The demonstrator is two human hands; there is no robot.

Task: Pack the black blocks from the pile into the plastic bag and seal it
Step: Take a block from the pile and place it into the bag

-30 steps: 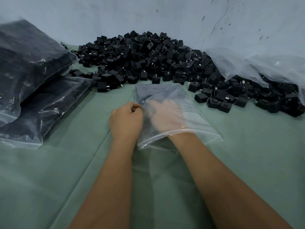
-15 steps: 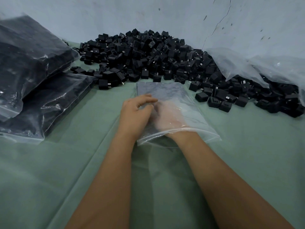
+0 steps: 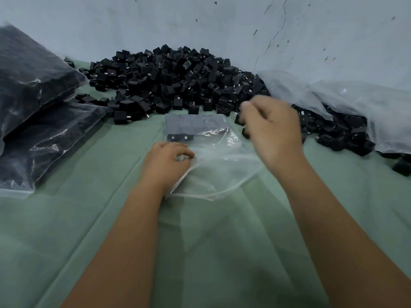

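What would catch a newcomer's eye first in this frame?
The big heap of small black plastic blocks against the far wall. Nearer, a clear plastic zip bag lies on the green cloth, its near edge gripped by the left hand, while the blurred right hand hovers beyond it.

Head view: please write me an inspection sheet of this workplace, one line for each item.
Surface: green cloth with creases covers the table.
Job's things: open clear bag lies flat, a few black blocks at its far end; big pile of blocks behind it.
Clutter: two filled bags stacked at the left; loose clear plastic lies over the pile at the right.
Hands: left hand pinches the bag's edge near the mouth; right hand is outside the bag, near the pile, blurred, grip unclear.
Cables: nothing seen.
Surroundings: pale wall with a crack and dark marks.
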